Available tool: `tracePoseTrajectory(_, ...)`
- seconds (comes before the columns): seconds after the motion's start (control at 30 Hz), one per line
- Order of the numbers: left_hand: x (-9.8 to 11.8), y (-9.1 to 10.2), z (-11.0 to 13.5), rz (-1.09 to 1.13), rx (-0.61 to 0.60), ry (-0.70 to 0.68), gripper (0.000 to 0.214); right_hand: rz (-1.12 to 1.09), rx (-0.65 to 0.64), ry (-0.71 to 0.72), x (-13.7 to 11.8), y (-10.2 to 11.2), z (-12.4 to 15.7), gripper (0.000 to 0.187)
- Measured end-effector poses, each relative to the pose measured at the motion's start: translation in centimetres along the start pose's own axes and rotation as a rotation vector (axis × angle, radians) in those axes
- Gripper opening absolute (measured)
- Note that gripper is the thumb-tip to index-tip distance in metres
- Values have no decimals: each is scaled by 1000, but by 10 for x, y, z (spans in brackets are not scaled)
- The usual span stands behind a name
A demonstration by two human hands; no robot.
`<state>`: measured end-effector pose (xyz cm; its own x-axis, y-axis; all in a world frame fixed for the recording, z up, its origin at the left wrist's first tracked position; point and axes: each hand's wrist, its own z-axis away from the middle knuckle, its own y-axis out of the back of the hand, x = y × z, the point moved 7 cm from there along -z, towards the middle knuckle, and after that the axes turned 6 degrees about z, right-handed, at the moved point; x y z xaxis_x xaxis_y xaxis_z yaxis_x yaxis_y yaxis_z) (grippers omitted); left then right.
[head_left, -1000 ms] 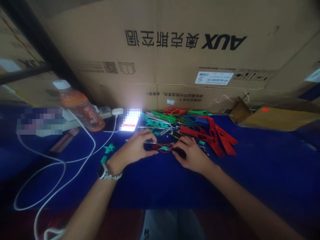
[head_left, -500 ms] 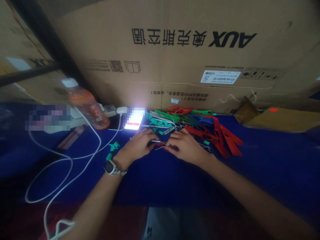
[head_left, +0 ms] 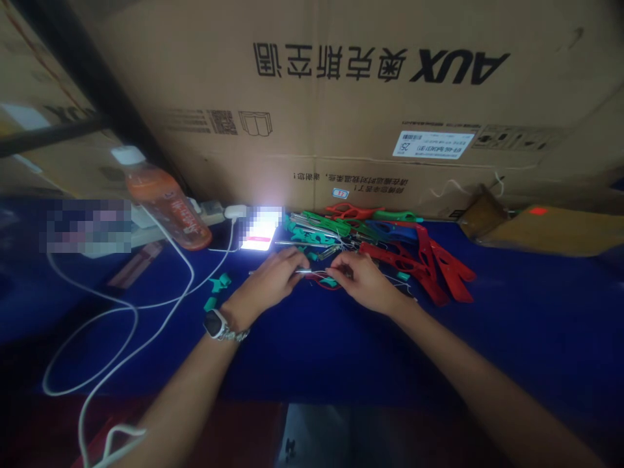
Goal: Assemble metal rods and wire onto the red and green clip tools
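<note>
My left hand (head_left: 271,279), with a watch (head_left: 215,324) on its wrist, has its fingers closed on a thin metal rod (head_left: 305,270) lying across the blue table top. My right hand (head_left: 364,281) is closed in a pinch just right of it, on small wire and plastic parts that I cannot make out. Between the two hands lie a red wire loop and a small teal piece (head_left: 329,282). Behind the hands is a heap of red, green and blue plastic clamp parts (head_left: 414,255).
A lit phone (head_left: 261,229) lies behind my left hand, with a white cable (head_left: 160,305) looping left. An orange drink bottle (head_left: 163,207) stands by a power strip (head_left: 207,211). Large cardboard boxes (head_left: 341,97) wall the back. Loose teal bits (head_left: 218,286) lie left.
Both hands have shifted slightly away from me and come closer together over the rod and wire. My right hand has let go of the dark piece and now pinches near the rod's tip.
</note>
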<state>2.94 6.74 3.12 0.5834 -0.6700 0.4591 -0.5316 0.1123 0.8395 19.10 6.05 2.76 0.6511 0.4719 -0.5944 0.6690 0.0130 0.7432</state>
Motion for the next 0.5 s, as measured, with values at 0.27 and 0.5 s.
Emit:
tracePoseTrajectory(0.27,-10,-7,-1,173,-11,71,17,62,1,-101,2,-2,0,17)
tracePoseTrajectory(0.5,-11,-10,-3,190,14,26,17,33,-39,-132,5,-2,1,14)
